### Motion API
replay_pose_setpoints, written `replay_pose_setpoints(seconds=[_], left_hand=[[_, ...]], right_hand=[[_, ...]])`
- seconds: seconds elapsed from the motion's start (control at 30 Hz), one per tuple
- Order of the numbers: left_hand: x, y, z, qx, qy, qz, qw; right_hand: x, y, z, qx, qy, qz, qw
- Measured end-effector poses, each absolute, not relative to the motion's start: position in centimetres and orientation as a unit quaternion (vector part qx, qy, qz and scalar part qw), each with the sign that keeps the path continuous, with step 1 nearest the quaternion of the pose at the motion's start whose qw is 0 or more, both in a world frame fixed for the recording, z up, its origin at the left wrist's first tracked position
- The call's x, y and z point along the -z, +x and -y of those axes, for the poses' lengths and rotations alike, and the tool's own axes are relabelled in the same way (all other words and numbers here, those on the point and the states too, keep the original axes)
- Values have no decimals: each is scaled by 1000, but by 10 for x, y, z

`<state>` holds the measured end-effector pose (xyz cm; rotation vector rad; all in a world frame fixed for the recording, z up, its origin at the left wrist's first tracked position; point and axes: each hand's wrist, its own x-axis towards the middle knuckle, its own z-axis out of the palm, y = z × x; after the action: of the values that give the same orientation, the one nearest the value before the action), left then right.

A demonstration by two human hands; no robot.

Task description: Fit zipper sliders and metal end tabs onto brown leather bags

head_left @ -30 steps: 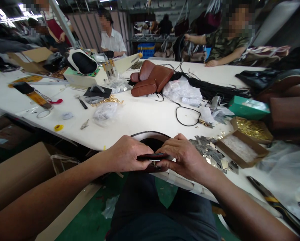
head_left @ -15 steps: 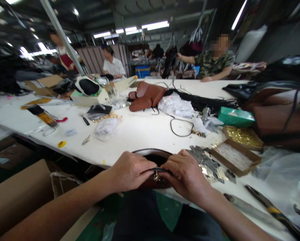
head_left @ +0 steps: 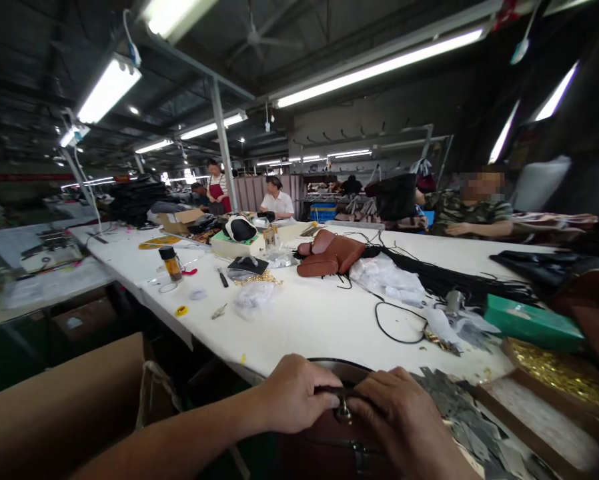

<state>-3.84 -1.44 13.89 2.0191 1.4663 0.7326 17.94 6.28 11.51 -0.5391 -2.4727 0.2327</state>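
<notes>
A reddish-brown leather handbag [head_left: 324, 443] is at the table's near edge, its dark opening partly showing behind my hands. My left hand [head_left: 297, 393] pinches the bag's dark top edge between thumb and fingers. Just to the right of a metal clasp [head_left: 344, 410], my right hand [head_left: 404, 407] grips the same edge, fingers on top and thumb toward me. The clasp hangs between the two thumbs. Lower on the bag's front is a dark strap fitting [head_left: 360, 457]. The bag's bottom lies outside the view.
On the white table [head_left: 294, 327] lie brown leather pieces [head_left: 329, 257], a plastic bag [head_left: 254, 298] and a black cord loop [head_left: 397, 325]. At right are grey plates [head_left: 459, 413], a box of gold fittings [head_left: 562, 370] and a green box [head_left: 532, 320]. A cardboard box [head_left: 79, 393] stands at left.
My view has tilted upward, so hands and bag appear lower and more of the bag's front shows. Both hands keep their grip on the top edge.
</notes>
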Motion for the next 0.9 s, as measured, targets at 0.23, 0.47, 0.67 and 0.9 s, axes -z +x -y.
replay_pose_setpoints(seconds=[0.23,0.47,0.67,0.9], left_hand=[[-140,-58,28,-290,679,-555,383],[-126,-59,37,-243,657,-559,445],[-113,-53,44,-249,594,-545,536],[-110,-52,42,-241,583,-549,549]], right_hand=[[-100,170,-20,-122,-286,819,483],[-65,151,25,-218,-339,784,472],[-42,148,33,-234,-373,754,487],[-39,143,30,-280,-377,716,517]])
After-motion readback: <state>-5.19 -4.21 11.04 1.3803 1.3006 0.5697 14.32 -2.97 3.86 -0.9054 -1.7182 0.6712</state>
